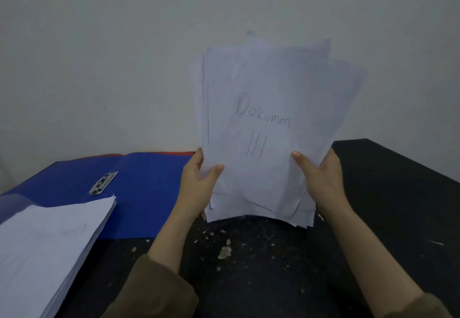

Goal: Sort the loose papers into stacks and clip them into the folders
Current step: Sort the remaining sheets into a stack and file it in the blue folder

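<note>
An uneven bundle of white papers (271, 98) stands upright in front of me, its lower edge near the black table (388, 193). The front sheet reads "Dokumen" with three pencil strokes under it. My left hand (199, 180) grips the bundle's left edge, thumb on the front. My right hand (321, 175) grips the right edge the same way. A blue folder (149, 193) lies open at the left, its metal clip (103, 183) bare. A thick neat stack of papers (49, 248) lies on the folder's near left part.
A red folder edge (174, 153) peeks out behind the blue one, against the grey wall (124, 56). The black table surface is chipped, with pale flecks (225, 251) near its middle. The table's right corner (368, 140) lies far right.
</note>
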